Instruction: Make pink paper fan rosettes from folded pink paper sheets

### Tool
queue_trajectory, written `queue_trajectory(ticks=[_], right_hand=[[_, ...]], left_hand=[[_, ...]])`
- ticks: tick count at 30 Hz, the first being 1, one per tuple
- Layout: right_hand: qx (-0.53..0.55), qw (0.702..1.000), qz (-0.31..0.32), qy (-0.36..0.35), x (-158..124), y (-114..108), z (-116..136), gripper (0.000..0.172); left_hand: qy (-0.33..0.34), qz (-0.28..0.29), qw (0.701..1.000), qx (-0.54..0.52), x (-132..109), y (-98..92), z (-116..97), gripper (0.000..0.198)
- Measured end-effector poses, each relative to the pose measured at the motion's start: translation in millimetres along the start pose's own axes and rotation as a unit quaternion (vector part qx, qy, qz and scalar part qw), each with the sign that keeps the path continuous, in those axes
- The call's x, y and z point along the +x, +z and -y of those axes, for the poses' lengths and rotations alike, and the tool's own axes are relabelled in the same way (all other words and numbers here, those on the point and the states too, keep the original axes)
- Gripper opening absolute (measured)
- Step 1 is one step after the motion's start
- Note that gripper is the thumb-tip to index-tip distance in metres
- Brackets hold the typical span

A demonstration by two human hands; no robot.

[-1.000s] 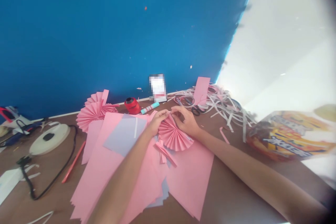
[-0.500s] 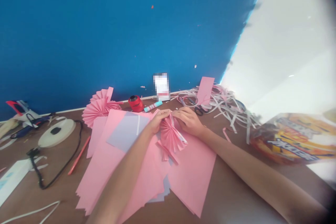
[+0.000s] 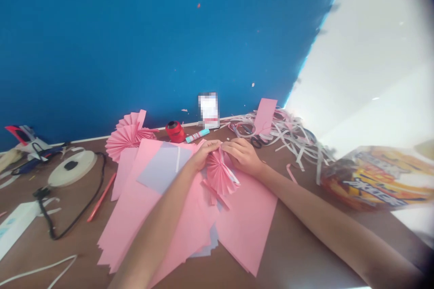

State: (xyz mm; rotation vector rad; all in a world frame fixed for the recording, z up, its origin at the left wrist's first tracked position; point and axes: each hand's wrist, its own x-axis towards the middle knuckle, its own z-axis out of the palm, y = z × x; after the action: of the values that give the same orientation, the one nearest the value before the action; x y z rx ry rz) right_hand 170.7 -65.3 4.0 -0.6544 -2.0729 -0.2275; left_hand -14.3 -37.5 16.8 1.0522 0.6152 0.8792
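A pleated pink paper fan (image 3: 219, 175) is held between my two hands above the spread paper sheets. My left hand (image 3: 205, 153) is closed on its upper left edge. The fingers of my right hand (image 3: 242, 154) pinch the fan's top from the right, close to the left fingertips. A white strip shows on the fan's right part. Pink sheets (image 3: 249, 216) lie beneath it, with a lilac sheet (image 3: 162, 169) to the left.
Finished pink fans (image 3: 124, 140), a red round object (image 3: 175, 132), a glue stick (image 3: 197, 135) and a phone (image 3: 209, 110) stand or lie along the wall. Paper strips (image 3: 288, 133) and scissors (image 3: 257, 142) are at right, near an orange packet (image 3: 379, 178). A tape roll (image 3: 72, 169) sits left.
Both hands keep their hold on the fan, with hardly any movement. The camera view has shifted slightly.
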Motion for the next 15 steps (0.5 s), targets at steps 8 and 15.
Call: queue_trajectory(ticks=[8, 15], right_hand=[[0.005, 1.000, 0.007, -0.004, 2.4, -0.4, 1.4, 0.033], [0.013, 1.000, 0.008, 0.012, 2.4, 0.0, 0.8, 0.027]], left_hand=[[0.009, 0.016, 1.000, 0.011, -0.5, 0.4, -0.4, 0.027], [0.004, 0.000, 1.000, 0.025, -1.4, 3.3, -1.6, 0.028]])
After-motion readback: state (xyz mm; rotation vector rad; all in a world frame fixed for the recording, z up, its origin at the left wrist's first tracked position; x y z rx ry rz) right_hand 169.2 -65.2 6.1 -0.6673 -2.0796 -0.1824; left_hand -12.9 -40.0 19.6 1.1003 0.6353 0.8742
